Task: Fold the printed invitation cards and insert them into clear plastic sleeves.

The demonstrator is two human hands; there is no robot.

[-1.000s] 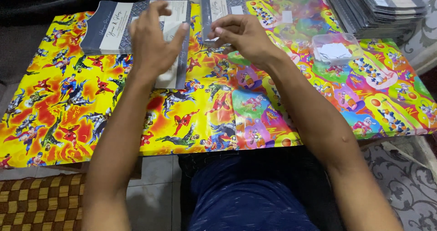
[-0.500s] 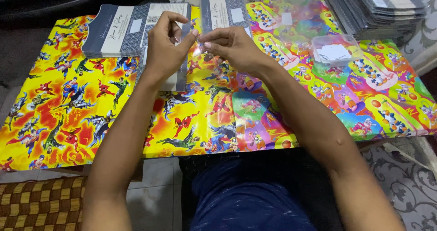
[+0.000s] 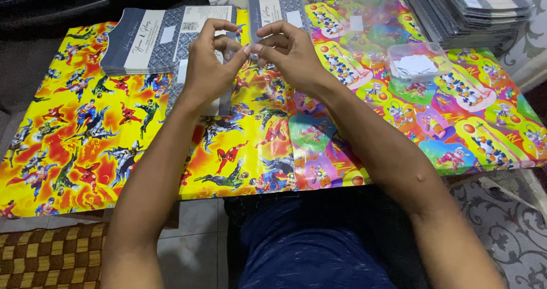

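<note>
Pinched item (image 3: 249, 48) too small to tell

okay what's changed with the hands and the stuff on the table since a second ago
The left hand lifted off the grey booklet it was pressing flat. Both hands rose and met, the right hand joining it fingertip to fingertip around something too small to make out. The booklet piles, clear plastic box and comic-print table cover stayed put.

A low table covered in cartoon wrapping paper (image 3: 74, 158) carries grey packets (image 3: 148, 38) and a clear box (image 3: 416, 64).
</note>
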